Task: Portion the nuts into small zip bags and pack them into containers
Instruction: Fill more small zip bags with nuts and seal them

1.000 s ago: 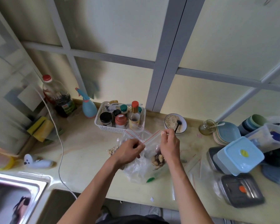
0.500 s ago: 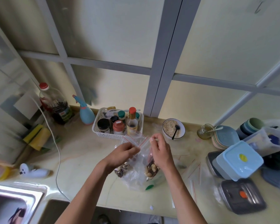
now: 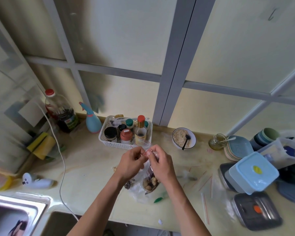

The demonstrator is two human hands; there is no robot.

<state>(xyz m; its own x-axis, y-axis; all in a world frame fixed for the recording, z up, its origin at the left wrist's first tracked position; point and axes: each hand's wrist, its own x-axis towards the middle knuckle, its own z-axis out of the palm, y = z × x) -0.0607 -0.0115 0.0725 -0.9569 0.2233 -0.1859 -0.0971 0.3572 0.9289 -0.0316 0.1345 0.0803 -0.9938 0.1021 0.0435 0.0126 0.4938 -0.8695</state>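
Note:
A small clear zip bag (image 3: 147,171) with a red seal line hangs between my hands above the counter, with mixed nuts (image 3: 151,182) in its bottom. My left hand (image 3: 132,163) and my right hand (image 3: 161,163) both pinch the bag's top edge, fingertips close together. Below them lies a larger clear bag (image 3: 140,191) with more nuts spilling at its left. Several empty zip bags (image 3: 206,184) lie flat to the right. A light blue lidded container (image 3: 253,172) sits on a steel tray at the right.
A white basket (image 3: 109,142) of jars and bottles stands just behind my hands. A bowl of oats (image 3: 183,139) with a black spoon sits behind on the right. A steel lidded box (image 3: 256,212) is at the front right, a sink (image 3: 15,217) at the front left, and a white cable (image 3: 62,167) crosses the counter.
My hands have come together at the bag's top, from spread apart along the seal to nearly touching. The camera view has tilted upward, so the counter sits lower.

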